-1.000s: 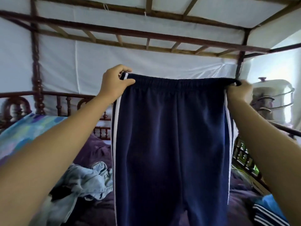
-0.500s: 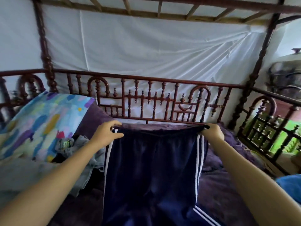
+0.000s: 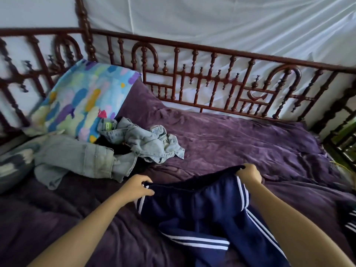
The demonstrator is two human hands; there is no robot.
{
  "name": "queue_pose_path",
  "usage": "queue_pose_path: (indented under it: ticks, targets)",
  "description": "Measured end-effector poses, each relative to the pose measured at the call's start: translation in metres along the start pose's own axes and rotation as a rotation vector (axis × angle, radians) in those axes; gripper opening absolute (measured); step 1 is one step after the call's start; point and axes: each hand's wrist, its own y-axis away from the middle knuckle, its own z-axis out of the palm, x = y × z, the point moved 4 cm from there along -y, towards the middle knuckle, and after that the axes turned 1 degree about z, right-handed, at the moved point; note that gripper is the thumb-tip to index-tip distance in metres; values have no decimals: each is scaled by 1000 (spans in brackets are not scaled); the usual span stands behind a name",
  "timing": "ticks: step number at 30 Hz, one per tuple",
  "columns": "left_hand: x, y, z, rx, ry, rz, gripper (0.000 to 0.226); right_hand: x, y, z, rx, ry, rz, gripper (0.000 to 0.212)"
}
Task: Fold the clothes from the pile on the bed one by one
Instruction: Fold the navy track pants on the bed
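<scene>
Navy track pants (image 3: 194, 207) with white side stripes lie bunched on the purple bedspread (image 3: 240, 139), legs crumpled toward me. My left hand (image 3: 137, 186) pinches the left end of the elastic waistband. My right hand (image 3: 249, 173) grips the right end, held slightly above the bed. The pile of clothes (image 3: 107, 151), light denim pieces over something dark, sits to the left, past my left hand.
A colourful patterned pillow (image 3: 82, 99) leans in the back left corner. A carved dark wooden railing (image 3: 212, 78) runs along the far side and both ends of the bed. A striped dark garment (image 3: 349, 218) shows at the right edge.
The pants were held up high in front of me; both hands have brought them down onto the bed, and my view has tipped down to the bedspread.
</scene>
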Motion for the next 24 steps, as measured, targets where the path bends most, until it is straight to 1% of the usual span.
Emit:
queue_pose_path:
  ticks: [2, 4, 5, 7, 8, 9, 10, 11, 12, 14, 15, 16, 17, 18, 20, 21, 22, 23, 24]
  targets:
    - [-10, 10, -27, 70, 263, -67, 11, -52, 4, 5, 78, -22, -141, 26]
    - [-29, 22, -64, 223, 588, -135, 16, -119, 14, 12, 69, -156, -368, 33]
    - [-41, 29, -85, 316, 728, -140, 17, -154, 21, 17, 2, -282, -483, 40]
    - [-74, 43, -129, 528, 887, -141, 24, -216, 42, 31, -233, -539, -611, 63]
    - [-94, 53, -150, 648, 934, -150, 29, -239, 52, 40, -336, -614, -633, 71]
    - [-116, 63, -166, 762, 947, -177, 28, -256, 62, 51, -410, -640, -648, 75]
    - [-144, 73, -178, 880, 912, -241, 20, -266, 71, 64, -452, -615, -667, 74]
    - [-170, 81, -185, 983, 837, -325, 4, -267, 78, 79, -470, -556, -690, 71]
    - [-195, 86, -186, 1020, 721, -439, 19, -261, 85, 98, -490, -488, -695, 67]
    - [-236, 89, -171, 932, 446, -605, 56, -228, 92, 139, -543, -371, -618, 61]
    - [-249, 88, -158, 861, 283, -677, 67, -203, 93, 157, -563, -332, -557, 57]
    - [-251, 86, -144, 794, 142, -720, 73, -176, 92, 173, -578, -290, -496, 52]
    - [-251, 81, -129, 738, 47, -721, 74, -147, 91, 184, -583, -223, -426, 47]
    - [-248, 73, -114, 674, 1, -700, 72, -116, 89, 193, -577, -149, -345, 44]
    - [-235, 53, -83, 550, -6, -642, 67, -57, 83, 199, -544, -13, -199, 39]
    - [-228, 42, -68, 491, -11, -610, 65, -31, 81, 197, -543, 19, -136, 30]
    - [-219, 31, -55, 431, -28, -586, 63, -8, 78, 195, -541, 39, -80, 17]
    - [-210, 22, -42, 383, -49, -562, 61, 11, 77, 188, -529, 60, -37, 11]
    - [-201, 13, -30, 342, -65, -538, 59, 29, 73, 183, -505, 69, 9, 21]
